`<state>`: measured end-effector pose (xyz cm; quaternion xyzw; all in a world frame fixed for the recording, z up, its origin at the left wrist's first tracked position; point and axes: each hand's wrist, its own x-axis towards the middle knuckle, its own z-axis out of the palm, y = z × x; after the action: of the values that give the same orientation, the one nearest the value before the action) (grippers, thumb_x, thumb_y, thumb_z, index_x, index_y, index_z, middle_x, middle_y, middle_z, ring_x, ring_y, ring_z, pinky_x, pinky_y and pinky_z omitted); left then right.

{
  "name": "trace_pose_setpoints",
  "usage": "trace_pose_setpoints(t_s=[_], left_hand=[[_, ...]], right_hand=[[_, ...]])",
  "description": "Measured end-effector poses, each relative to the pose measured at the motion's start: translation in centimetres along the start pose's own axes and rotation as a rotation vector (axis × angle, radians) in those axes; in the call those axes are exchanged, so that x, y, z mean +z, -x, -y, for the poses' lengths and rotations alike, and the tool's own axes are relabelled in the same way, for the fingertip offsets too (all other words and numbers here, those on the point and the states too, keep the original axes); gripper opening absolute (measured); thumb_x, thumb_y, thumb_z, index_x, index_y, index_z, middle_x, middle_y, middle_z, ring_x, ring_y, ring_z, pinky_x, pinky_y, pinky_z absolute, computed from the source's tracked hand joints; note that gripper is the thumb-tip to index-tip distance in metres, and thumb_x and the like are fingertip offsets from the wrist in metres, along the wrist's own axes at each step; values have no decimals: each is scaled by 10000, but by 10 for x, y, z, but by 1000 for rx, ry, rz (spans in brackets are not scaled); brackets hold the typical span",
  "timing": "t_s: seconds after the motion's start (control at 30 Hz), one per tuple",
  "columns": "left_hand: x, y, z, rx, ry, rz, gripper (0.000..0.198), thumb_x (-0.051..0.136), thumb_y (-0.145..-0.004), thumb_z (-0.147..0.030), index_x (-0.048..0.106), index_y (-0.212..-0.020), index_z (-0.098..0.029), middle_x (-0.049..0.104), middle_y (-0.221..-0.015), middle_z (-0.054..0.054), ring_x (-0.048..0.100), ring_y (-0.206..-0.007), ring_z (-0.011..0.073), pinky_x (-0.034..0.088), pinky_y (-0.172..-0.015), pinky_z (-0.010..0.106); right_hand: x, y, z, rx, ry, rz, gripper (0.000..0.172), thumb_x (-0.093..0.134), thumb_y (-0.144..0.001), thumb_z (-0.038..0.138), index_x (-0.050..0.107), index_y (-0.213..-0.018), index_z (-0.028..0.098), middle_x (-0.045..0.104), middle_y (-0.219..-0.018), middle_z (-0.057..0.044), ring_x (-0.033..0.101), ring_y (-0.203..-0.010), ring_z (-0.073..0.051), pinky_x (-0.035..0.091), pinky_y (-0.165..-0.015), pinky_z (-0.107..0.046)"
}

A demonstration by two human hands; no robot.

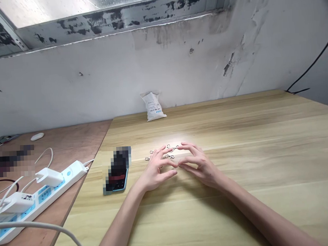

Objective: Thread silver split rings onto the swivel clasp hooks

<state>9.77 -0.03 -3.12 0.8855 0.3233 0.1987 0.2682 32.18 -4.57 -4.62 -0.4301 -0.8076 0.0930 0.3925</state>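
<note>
Several small metal clasps (pixel 169 156) lie scattered on the light wooden table (pixel 235 141), under a bright patch of light. My left hand (pixel 155 170) rests on the table with its fingers spread and curved, fingertips among the clasps. My right hand (pixel 198 163) is opposite it, fingers bent toward the left hand, thumb and forefinger close together by a clasp (pixel 174 168) near the thumb. Whether either hand pinches a clasp is too small to tell.
A phone (pixel 117 172) lies to the left of my hands. A white and blue power strip (pixel 39 197) with plugged chargers and cables sits on the brown table at left. A small white packet (pixel 154 107) leans against the wall. A black cable (pixel 308 71) hangs at the right.
</note>
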Motion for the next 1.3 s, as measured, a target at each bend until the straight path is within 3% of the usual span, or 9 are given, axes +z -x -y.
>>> trace_pose_setpoints(t_s=[0.27, 0.6, 0.8, 1.1, 1.3], left_hand=[[-9, 2, 0, 17, 13, 48, 141, 666, -869, -311, 716, -1001, -318, 429, -1504, -15, 248, -1465, 288, 289, -1158, 594], [-11, 2, 0, -39, 106, 91, 130, 654, -878, -319, 715, -992, -308, 403, -1520, -15, 187, -1481, 301, 174, -1176, 630], [-12, 1, -1, -59, 116, 102, 131, 650, -878, -350, 722, -972, -293, 417, -1510, 3, 195, -1476, 314, 172, -1168, 640], [-3, -2, 2, 13, -189, -105, 104, 660, -861, -348, 719, -895, -270, 463, -1467, 34, 253, -1451, 314, 148, -1156, 658], [0, -4, -2, 139, -349, -261, 108, 652, -866, -332, 721, -862, -248, 542, -1391, 57, 341, -1404, 308, 205, -1153, 619]], right_hand=[[-2, -1, -1, 10, -21, -10, 155, 575, -938, 254, 725, -912, 282, 578, -1282, -84, 425, -1325, -301, 426, -1037, -532], [-3, -1, 0, 5, 1, -6, 163, 584, -932, 250, 737, -886, 281, 573, -1289, -85, 405, -1335, -309, 426, -1035, -530], [-2, -1, -2, -11, 2, -12, 154, 584, -932, 238, 728, -893, 277, 568, -1289, -87, 399, -1336, -307, 418, -1034, -543], [4, 1, -1, -33, 184, -26, 90, 612, -878, 199, 681, -844, 243, 596, -1264, -90, 435, -1316, -311, 376, -1049, -556], [8, 2, -1, 2, 208, -20, 69, 607, -878, 202, 662, -848, 230, 598, -1247, -99, 451, -1296, -299, 358, -1060, -554]])
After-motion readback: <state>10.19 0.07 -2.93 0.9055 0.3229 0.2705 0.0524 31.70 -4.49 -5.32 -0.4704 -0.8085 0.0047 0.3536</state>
